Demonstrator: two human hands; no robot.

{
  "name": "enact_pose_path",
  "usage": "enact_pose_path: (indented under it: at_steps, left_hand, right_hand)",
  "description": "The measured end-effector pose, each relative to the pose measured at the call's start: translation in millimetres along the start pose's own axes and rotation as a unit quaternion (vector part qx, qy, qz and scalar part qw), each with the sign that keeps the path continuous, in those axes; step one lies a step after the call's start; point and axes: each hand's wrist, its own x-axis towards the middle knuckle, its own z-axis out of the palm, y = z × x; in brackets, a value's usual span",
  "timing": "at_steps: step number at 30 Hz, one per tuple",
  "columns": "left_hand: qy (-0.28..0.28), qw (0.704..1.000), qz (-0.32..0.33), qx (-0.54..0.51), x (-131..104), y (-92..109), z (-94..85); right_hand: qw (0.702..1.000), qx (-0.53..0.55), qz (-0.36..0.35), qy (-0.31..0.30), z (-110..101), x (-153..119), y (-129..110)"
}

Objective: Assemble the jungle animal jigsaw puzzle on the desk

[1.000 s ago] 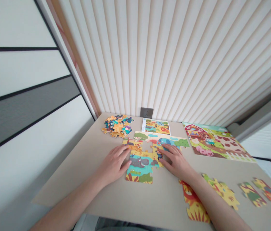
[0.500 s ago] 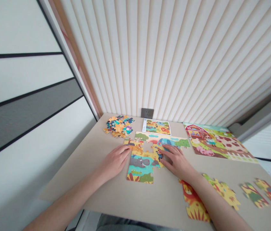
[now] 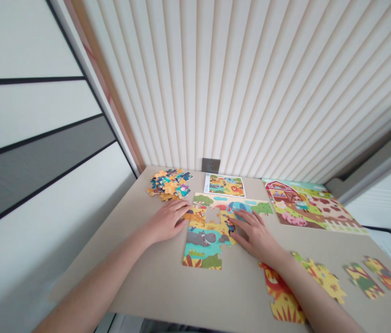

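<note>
A partly joined animal jigsaw puzzle (image 3: pixel 202 249) lies flat on the table, with a hippo in water, a leopard and an elephant. A gap shows in its middle, below the top strip. My left hand (image 3: pixel 168 221) rests on the upper left edge by the leopard, its fingers stretched out and hiding part of that edge. On the right side, my right hand (image 3: pixel 253 232) lies with fingers spread over the pieces near the elephant. Neither hand grips a loose piece that I can see.
Loose puzzle pieces (image 3: pixel 169 184) are heaped at the back left. Behind the puzzle lies a picture card (image 3: pixel 225 185). A finished farm puzzle (image 3: pixel 309 206) is at the right. Joined lion pieces (image 3: pixel 287 307), giraffe-coloured pieces (image 3: pixel 323 277) and separate pieces (image 3: pixel 365 280) lie around my right forearm.
My left hand has slid a little away from me along the puzzle's left edge, with its fingers now flatter across it. My right hand stays almost where it was.
</note>
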Motion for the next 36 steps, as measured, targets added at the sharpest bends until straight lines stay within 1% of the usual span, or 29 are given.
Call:
enact_pose_path:
  at_steps: [3,7,9,13,19,25,29,36]
  left_hand:
    - [-0.01,1.0,0.01,-0.003,-0.7,-2.1,-0.4]
    - [-0.028,0.999,0.036,-0.01,7.9,-3.8,-8.4]
    - [-0.038,0.998,0.046,-0.012,12.7,-4.8,-11.7]
    - [-0.043,0.997,0.055,-0.016,16.8,-6.4,-12.5]
    - [-0.027,0.998,0.049,-0.033,16.8,-5.8,-9.3]
    - [-0.022,0.998,0.042,-0.05,18.3,-9.4,-5.6]
    - [-0.023,0.997,0.048,-0.047,17.7,-11.7,-4.9]
    - [0.003,0.997,0.08,-0.022,15.8,-5.7,-10.4]
  right_hand:
    - [1.0,-0.007,-0.011,-0.014,-8.1,7.0,-10.7]
    - [0.997,0.018,-0.058,-0.052,-17.1,18.0,-28.6]
    - [0.994,0.029,-0.082,-0.059,-18.0,22.3,-36.3]
    - [0.99,0.045,-0.117,-0.064,-13.5,28.9,-49.4]
    - [0.988,0.032,-0.137,-0.068,-2.1,36.6,-65.1]
    - [0.989,0.021,-0.134,-0.06,1.8,36.9,-69.2]
    - [0.989,0.021,-0.13,-0.068,2.1,36.0,-68.5]
    - [0.99,0.027,-0.122,-0.064,1.4,36.2,-69.2]
